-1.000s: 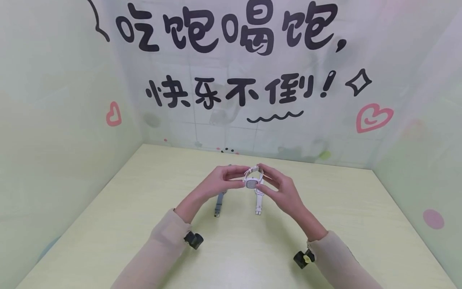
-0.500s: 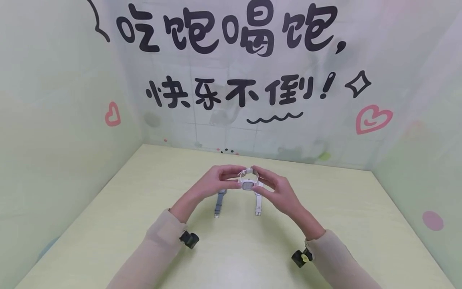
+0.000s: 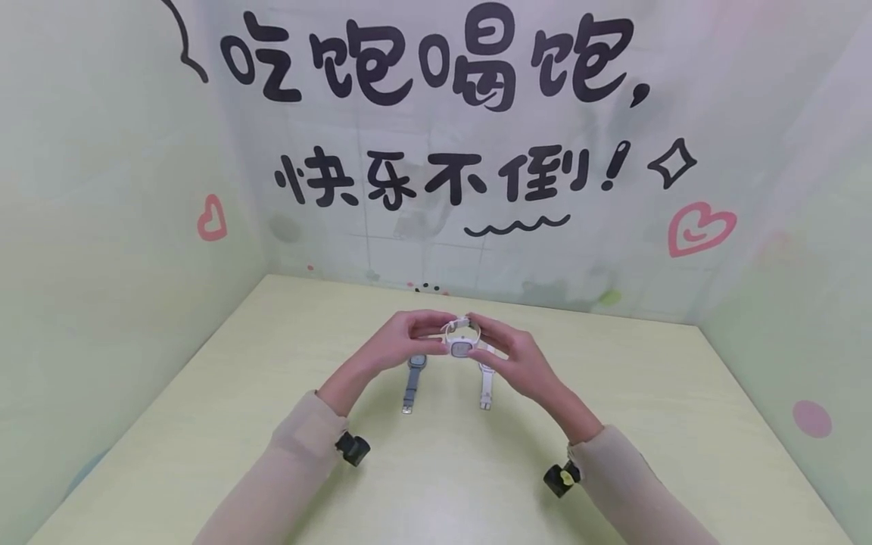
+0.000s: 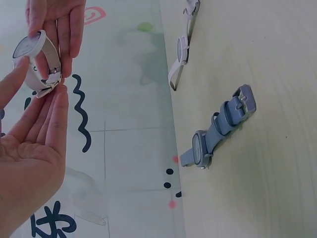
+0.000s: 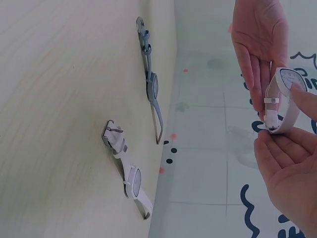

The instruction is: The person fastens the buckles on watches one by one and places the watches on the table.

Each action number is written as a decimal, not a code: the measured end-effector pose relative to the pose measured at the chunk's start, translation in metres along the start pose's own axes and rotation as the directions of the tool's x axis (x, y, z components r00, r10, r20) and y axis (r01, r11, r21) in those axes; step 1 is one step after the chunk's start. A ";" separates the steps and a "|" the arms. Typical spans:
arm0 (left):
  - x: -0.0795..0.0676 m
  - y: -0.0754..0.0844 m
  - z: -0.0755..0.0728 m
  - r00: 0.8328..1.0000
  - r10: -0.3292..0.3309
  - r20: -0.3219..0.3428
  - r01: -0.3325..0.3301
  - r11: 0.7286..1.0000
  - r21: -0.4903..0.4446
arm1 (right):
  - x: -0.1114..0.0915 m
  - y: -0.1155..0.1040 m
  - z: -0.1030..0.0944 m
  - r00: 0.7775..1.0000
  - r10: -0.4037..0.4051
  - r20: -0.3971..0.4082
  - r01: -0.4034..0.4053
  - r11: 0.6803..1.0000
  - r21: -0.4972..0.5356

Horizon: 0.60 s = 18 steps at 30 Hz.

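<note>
A white wristwatch (image 3: 461, 348), its strap buckled into a loop, is held up above the table between both hands. My left hand (image 3: 400, 342) pinches it from the left, thumb at the case and fingers at the strap. My right hand (image 3: 523, 359) pinches the other side, its thumb on the edge of the dial in the right wrist view. Behind and below the hands, a blue-grey wristwatch (image 4: 200, 148) lies unbuckled on the table. Right of it lies a second white wristwatch (image 5: 132, 181), partly covered by my right hand in the head view.
The pale wooden table (image 3: 436, 477) is enclosed by printed cloth walls on the left, right and back. Black lettering (image 3: 456, 178) and pink hearts mark the back wall. A small black camera is strapped at each sleeve cuff.
Both hands have shifted a little to the left with the white watch between them. More of the blue-grey watch now shows beneath the left hand.
</note>
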State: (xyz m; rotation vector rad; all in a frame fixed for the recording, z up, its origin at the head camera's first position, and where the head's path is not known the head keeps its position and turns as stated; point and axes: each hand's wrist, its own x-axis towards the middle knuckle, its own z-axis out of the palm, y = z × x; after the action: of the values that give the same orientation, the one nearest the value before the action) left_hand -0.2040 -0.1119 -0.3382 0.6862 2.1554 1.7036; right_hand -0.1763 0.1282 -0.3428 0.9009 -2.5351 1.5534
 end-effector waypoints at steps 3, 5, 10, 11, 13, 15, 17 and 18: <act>0.002 -0.002 -0.002 1.000 -0.002 0.000 0.002 1.000 0.023 | 0.003 0.001 0.000 1.000 -0.012 0.011 0.012 0.999 -0.031; 0.005 -0.003 -0.003 1.000 -0.003 -0.001 0.003 0.999 0.033 | 0.005 0.002 0.000 1.000 -0.022 0.017 0.023 0.998 -0.050; 0.012 -0.008 -0.007 1.000 0.001 -0.008 -0.001 0.998 0.055 | 0.011 0.005 0.000 0.999 -0.024 0.032 0.026 0.997 -0.068; 0.013 -0.009 -0.008 1.000 0.001 -0.010 0.000 0.998 0.058 | 0.012 0.006 0.000 0.999 -0.022 0.035 0.025 0.997 -0.070; 0.015 -0.011 -0.009 1.000 -0.004 -0.014 0.005 0.998 0.065 | 0.015 0.009 0.001 0.999 -0.012 0.043 0.015 0.997 -0.071; 0.018 -0.012 -0.009 1.000 -0.010 -0.016 0.011 0.997 0.074 | 0.017 0.012 0.001 0.999 -0.001 0.050 0.004 0.997 -0.075; 0.020 -0.014 -0.010 1.000 -0.016 -0.019 0.018 0.996 0.085 | 0.020 0.016 0.002 0.998 0.009 0.055 -0.005 0.997 -0.081; 0.022 -0.015 -0.010 1.000 -0.020 -0.022 0.022 0.995 0.093 | 0.021 0.018 0.002 0.998 0.013 0.058 -0.008 0.996 -0.086</act>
State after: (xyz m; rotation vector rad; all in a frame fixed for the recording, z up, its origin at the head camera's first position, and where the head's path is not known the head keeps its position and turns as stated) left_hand -0.2300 -0.1113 -0.3488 0.6706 2.2602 1.6160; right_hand -0.2017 0.1233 -0.3514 0.9373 -2.6276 1.4297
